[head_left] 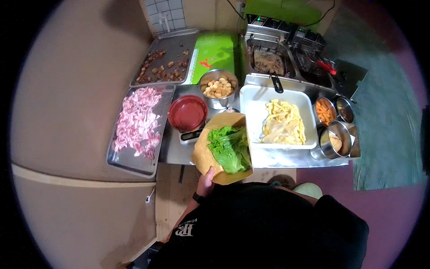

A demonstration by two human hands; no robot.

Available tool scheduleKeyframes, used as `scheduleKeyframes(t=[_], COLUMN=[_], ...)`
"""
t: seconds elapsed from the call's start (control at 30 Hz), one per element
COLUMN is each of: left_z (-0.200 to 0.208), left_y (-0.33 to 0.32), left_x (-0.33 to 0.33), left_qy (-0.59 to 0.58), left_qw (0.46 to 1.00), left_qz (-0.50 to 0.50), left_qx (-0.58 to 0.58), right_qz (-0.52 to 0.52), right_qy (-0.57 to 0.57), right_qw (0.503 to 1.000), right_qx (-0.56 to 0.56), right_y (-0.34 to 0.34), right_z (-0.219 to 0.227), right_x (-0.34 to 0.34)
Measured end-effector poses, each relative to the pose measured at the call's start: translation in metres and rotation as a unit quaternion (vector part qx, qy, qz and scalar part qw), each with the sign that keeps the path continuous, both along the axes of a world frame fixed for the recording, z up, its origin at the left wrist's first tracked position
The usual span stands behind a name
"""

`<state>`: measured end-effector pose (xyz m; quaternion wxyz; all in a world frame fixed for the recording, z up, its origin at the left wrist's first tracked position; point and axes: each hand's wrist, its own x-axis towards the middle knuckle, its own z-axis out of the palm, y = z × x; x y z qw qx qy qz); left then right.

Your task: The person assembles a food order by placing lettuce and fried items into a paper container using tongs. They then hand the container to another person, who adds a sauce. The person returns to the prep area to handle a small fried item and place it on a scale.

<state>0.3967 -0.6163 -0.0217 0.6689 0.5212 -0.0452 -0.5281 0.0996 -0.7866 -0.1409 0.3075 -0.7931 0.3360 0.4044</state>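
My left hand (206,181) is closed on the near-left edge of a brown paper food tray (204,150), with its thumb on the inside. Green lettuce leaves (230,150) lie in the tray, mostly in its right half. The tray is held in front of my body, over the near edge of the metal counter (280,157). Just beyond it are a dark red bowl (188,113) and a steel pot (218,88) of golden fried pieces. My right hand is out of sight; only the dark sleeve shows on that side.
Left, a tray (134,167) holds sliced pink onion; behind it a baking tray (172,41) carries browned pieces. A white tub (247,125) of fries stands right, beside steel containers (329,150). Behind the tub is a deep fryer (291,67) with a basket (268,60).
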Motion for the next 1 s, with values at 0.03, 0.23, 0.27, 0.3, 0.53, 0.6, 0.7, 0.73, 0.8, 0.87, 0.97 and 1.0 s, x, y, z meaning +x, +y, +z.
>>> scheduleKeyframes(t=[0.03,0.23,0.27,0.3,0.53,0.6,0.7,0.73,0.8,0.87,0.97,1.0], left_z=[-0.005,-0.032,-0.032,-0.032,-0.076,-0.087,-0.013,0.014,0.007,0.020,0.021,-0.013], left_y=[-0.009,-0.047,-0.050,-0.053,-0.069,-0.073,-0.088,-0.090,-0.090,-0.104,-0.113,-0.114], left_x=[0.007,0.034,0.036,0.038,0.044,0.047,0.033,0.027,0.026,0.012,0.002,0.009], left_qy=[0.023,-0.051,-0.037,-0.023,0.036,0.068,-0.059,-0.132,-0.240,-0.147,-0.052,-0.055], left_qw=[0.999,0.991,0.990,0.989,0.980,0.980,0.982,0.976,0.954,0.981,0.995,0.993], left_qz=[-0.032,-0.117,-0.130,-0.141,-0.183,-0.176,-0.174,-0.173,-0.178,-0.126,-0.079,-0.099], left_qx=[0.011,-0.031,-0.037,-0.044,-0.066,-0.057,-0.036,-0.025,-0.015,-0.024,0.036,-0.033], right_qz=[-0.005,-0.019,-0.022,-0.024,-0.184,-0.333,-0.419,-0.465,-0.546,-0.622,-0.598,-0.599], right_qy=[-0.006,-0.027,-0.029,-0.032,-0.133,-0.238,-0.404,-0.463,-0.514,-0.514,-0.534,-0.503], right_qw=[1.000,0.999,0.999,0.999,0.961,0.848,0.774,0.716,0.597,0.480,0.356,0.336], right_qx=[0.001,0.013,0.014,0.016,0.161,0.337,0.249,0.239,0.284,0.345,0.480,0.525], right_y=[0.005,0.019,0.019,0.019,-0.025,-0.060,-0.114,-0.142,-0.174,-0.204,-0.236,-0.258], right_z=[0.002,0.010,0.013,0.016,0.118,0.178,0.223,0.204,0.212,0.206,0.200,0.187], right_x=[0.005,0.034,0.037,0.039,0.065,0.080,0.089,0.086,0.117,0.133,0.164,0.166])
